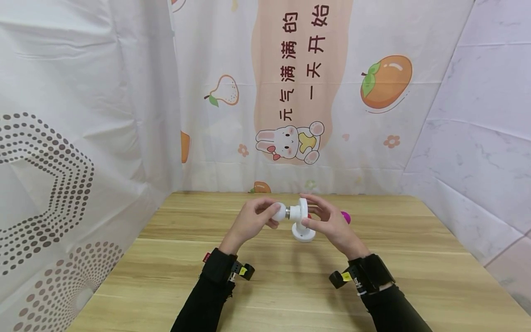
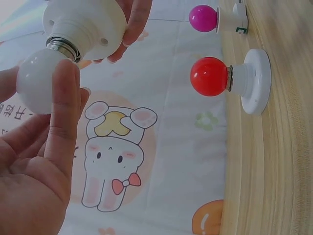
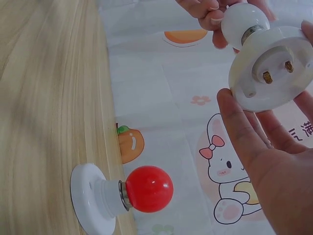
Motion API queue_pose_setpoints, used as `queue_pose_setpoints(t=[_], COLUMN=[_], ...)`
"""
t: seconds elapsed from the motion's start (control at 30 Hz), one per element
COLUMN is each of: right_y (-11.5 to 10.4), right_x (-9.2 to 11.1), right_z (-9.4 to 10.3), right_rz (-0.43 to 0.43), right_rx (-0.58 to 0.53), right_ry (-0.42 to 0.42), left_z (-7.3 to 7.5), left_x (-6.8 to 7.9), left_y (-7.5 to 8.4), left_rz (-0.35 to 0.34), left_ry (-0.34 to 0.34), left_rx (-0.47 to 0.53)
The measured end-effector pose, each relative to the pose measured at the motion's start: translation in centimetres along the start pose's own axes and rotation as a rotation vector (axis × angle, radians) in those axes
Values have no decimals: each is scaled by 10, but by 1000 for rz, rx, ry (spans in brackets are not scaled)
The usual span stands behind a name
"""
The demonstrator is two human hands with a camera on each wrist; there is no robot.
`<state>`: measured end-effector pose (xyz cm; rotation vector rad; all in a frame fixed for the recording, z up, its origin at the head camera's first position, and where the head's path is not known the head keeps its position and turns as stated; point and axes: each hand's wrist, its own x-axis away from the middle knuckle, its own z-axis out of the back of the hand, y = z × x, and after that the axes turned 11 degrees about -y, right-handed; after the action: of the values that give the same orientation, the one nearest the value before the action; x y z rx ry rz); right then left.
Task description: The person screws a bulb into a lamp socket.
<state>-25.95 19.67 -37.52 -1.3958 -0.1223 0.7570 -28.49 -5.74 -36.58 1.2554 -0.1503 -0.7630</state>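
Note:
Above the table, my left hand (image 1: 250, 220) pinches a white light bulb (image 2: 38, 81) between thumb and fingers. The bulb's metal screw base sits at the mouth of a white round lamp holder (image 1: 304, 209), with a strip of metal still showing. My right hand (image 1: 333, 224) grips the holder by the rim of its disc, fingers spread round the edge. The right wrist view shows the holder's underside, with two brass-coloured contacts (image 3: 267, 77). Bulb and holder lie sideways in line between the hands.
A red bulb (image 2: 209, 76) stands upright in another white holder (image 2: 257, 81) on the wooden table (image 1: 265, 286), just below and behind the hands. Farther right is a magenta bulb (image 2: 203, 18) in a white socket (image 2: 232, 19). A printed curtain (image 1: 232, 129) hangs behind the table.

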Motion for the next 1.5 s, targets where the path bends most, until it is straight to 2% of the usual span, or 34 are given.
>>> queue_pose_setpoints(t=[0.47,0.87,1.5], right_y=[1,-2,3], right_x=[0,-1,0], right_z=[-1,-2,1], right_rz=[2,-4,13], right_rx=[-7,2,-21], right_ry=[-4,14,17], left_z=[-1,-3,-2], left_x=[0,-1,0], left_y=[0,3,0], left_rz=[47,48,-15], left_ry=[32,41,-1], left_rx=[-7,0,13])
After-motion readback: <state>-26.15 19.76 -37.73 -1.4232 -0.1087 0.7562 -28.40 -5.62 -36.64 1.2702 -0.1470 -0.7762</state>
